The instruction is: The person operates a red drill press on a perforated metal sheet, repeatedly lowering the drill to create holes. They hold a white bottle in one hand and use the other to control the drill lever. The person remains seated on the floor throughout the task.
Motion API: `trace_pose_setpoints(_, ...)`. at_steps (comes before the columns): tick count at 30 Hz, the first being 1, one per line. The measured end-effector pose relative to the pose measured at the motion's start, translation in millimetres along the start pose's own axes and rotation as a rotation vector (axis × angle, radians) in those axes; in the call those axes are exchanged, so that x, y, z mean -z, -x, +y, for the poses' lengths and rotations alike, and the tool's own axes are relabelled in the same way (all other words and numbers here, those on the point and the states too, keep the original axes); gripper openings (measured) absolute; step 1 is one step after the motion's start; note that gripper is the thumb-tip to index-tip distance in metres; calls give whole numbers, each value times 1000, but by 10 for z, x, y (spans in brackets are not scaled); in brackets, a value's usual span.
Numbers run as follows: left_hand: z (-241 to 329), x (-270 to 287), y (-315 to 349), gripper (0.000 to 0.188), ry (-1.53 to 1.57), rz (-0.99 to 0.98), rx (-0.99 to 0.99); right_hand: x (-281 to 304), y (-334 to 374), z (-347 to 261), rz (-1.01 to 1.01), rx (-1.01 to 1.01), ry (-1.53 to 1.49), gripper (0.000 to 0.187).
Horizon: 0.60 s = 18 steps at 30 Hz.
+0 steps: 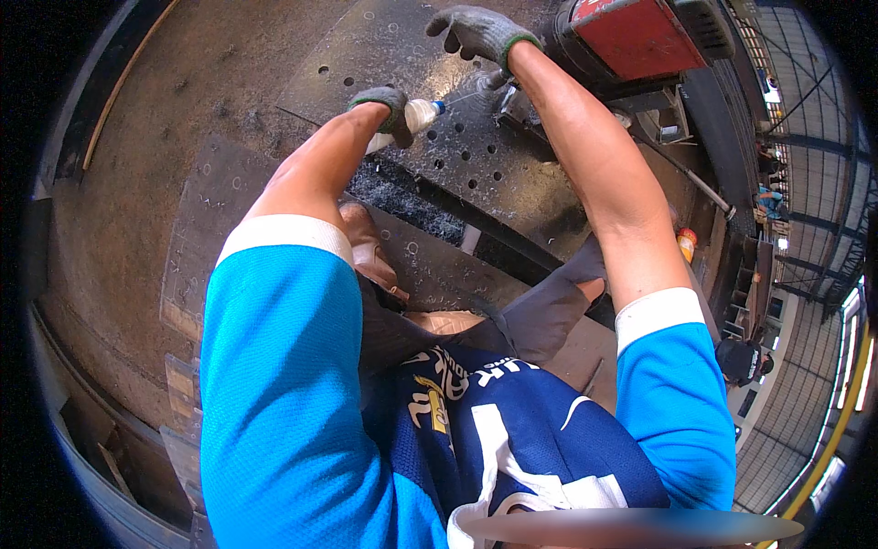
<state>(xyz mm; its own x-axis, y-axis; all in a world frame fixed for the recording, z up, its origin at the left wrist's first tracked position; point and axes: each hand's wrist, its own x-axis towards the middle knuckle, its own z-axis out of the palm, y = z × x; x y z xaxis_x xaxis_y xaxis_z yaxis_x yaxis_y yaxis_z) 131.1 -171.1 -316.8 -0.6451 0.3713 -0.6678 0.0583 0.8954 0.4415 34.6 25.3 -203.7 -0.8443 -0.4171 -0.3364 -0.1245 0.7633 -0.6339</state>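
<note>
My left hand (391, 108), in a grey glove with a green cuff, is closed around a clear plastic squeeze bottle (421, 116). Its blue cap (439, 107) points right, and a thin pale streak runs from it toward a drill bit (495, 80). The bit stands at a steel plate (540, 188) with several round holes and scattered metal shavings. Beyond the bit, my gloved right hand (477, 33) is raised beside the red and black drilling machine (636, 41). Its fingers are apart and slightly bent, with nothing visible in them.
Metal shavings (412, 206) fill a gap between the plates, close to my legs. A rod (686, 169) sticks out below the machine. An orange-capped container (687, 240) stands at the right. Other people (743, 361) are farther off along the right side.
</note>
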Motion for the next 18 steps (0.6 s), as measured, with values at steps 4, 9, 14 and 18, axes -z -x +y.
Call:
trace_pose_setpoints(4, -1, -50, -50, 74, -199, 125, -85, -33, -71, 90, -20, 214, 112, 30)
trace_pose_setpoints(9, -38, -99, -111, 82, -129, 148, -97, -48, -21, -15, -10, 22, 31, 29)
trace_pose_setpoints(14, -42, -110, -168, 86, -76, 148, -116, -68, 153, -223, 10, -122, -83, 27)
trace_pose_setpoints(18, -47, -127, -220, 88, -116, 114, -95, -74, 172, -265, 18, -120, -100, 27)
